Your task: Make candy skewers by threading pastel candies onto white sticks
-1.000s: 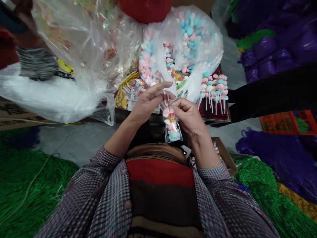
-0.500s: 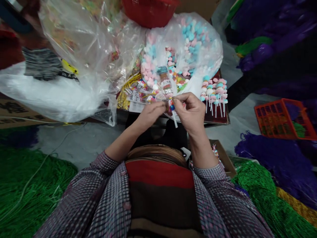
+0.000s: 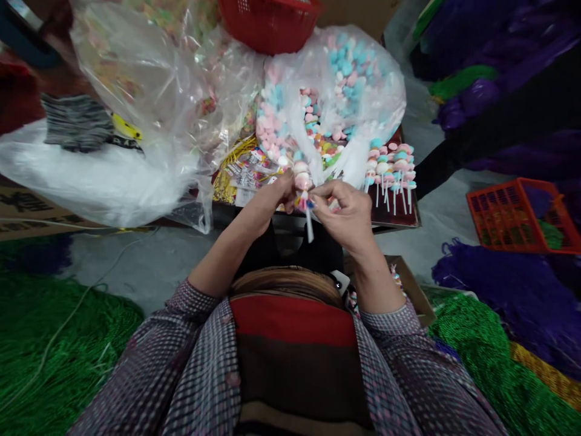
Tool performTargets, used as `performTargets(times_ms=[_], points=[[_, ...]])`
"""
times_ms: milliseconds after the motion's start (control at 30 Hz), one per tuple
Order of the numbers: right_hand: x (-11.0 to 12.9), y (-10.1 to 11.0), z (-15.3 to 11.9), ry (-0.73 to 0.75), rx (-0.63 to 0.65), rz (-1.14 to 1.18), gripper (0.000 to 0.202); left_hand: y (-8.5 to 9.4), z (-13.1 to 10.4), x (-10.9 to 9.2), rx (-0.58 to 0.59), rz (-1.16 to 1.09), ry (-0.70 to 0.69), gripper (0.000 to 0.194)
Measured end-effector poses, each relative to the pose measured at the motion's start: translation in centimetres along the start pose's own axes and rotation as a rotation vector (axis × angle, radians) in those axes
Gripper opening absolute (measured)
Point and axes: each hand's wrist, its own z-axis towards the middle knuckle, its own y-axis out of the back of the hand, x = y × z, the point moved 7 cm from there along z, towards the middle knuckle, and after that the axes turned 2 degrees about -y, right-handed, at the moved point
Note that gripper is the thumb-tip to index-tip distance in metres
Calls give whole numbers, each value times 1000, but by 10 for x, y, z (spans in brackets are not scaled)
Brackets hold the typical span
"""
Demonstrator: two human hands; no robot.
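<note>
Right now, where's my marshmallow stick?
The marshmallow stick is mid-frame in the head view, between your left hand and right hand, near the big marshmallow bag.

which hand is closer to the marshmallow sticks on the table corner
Right. The right hand is just left of the marshmallow sticks; the left hand is farther left.

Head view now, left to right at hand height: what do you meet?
Grey knit fabric → left hand → held marshmallow stick → right hand → loose marshmallow sticks → orange crate.

Grey-and-purple checked shirt [image 3: 167, 357], open, buttoned edge, red, brown and tan top [image 3: 297, 357]
</note>
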Motion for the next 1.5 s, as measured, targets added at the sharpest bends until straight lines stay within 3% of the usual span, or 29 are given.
performTargets(times_ms=[67, 167, 300, 367, 467, 533, 633, 767, 867, 967, 1067, 1167, 1267, 1333, 1400, 1500], points=[[-11, -6, -6, -15, 41, 36, 15, -2, 1, -1, 25, -90, 7, 36], [-38, -12, -15, -93, 101, 135, 6, -8, -2, -18, 164, -54, -53, 17], [-53, -10, -21, -98, 133, 172, 12, -13, -5, -29, 251, 48, -55, 30], [-49, -2, -22, -43, 29, 41, 9, -14, -4, -20, 198, 118, -12, 41], [-35, 7, -24, 43, -141, -212, 17, -20, -4, 7, 117, 204, 69, 34], [-30, 10, -25, 24, -206, -227, 18, -32, -6, 25, 170, 114, 94, 34], [-41, 8, -27, -163, -202, 49, 14, -39, -7, 34, 175, 88, -25, 39], [-66, -13, -35, -426, -57, 568, 27, -29, -8, 19, -24, 463, -286, 38], [-77, -14, -43, -447, -58, 677, 32, -39, -13, 12, -70, 722, -377, 40], [-83, 0, -59, -464, -122, 673, 29, -67, -25, 12, 33, 767, -478, 51], [-99, 25, -91, -625, -238, 736, 26, -88, -38, 11, 197, 624, -622, 54], [-128, 65, -143, -834, -449, 691, 28, -68, -32, 18, 181, 559, -556, 41], [-166, 107, -207, -1040, -559, 447, 27, -17, -10, 35, 20, 667, -402, 41], [-189, 135, -249, -1208, -546, 127, 20, 20, 5, 49, -96, 772, -300, 38], [-207, 156, -276, -1330, -375, -272, 16, 46, 19, 64, -157, 827, -206, 32], [-218, 167, -283, -1260, -309, -505, 23, 58, 35, 76, -154, 950, -127, 23]])
